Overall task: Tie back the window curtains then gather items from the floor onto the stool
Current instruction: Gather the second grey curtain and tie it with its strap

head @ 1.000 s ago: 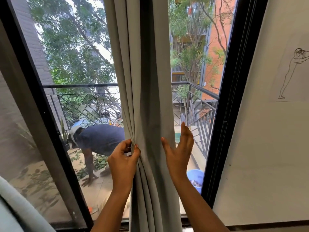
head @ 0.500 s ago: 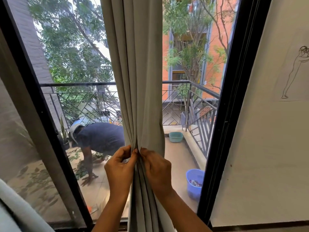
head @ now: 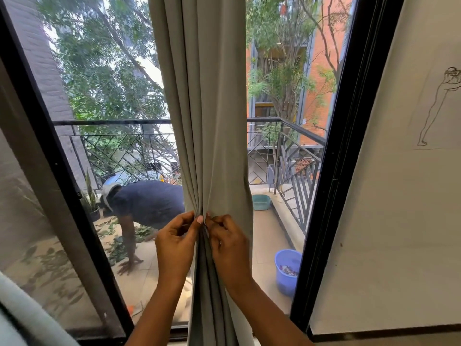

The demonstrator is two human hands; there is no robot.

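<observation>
Long grey pleated fabric curtain bunched at mid-window for tying
All the folds are best gathered tight at one height before anything wraps them; left hand and right hand meet side by side, backs showing, each pinching the pleats between thumb and curled fingers

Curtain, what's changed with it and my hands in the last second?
The right hand, open with fingers raised on the curtain, moved left and now pinches the folds beside the left hand. The curtain is gathered narrower, uncovering the teal basin on the balcony. The left hand kept its pinch on the folds; the blue bucket stayed put.
</observation>
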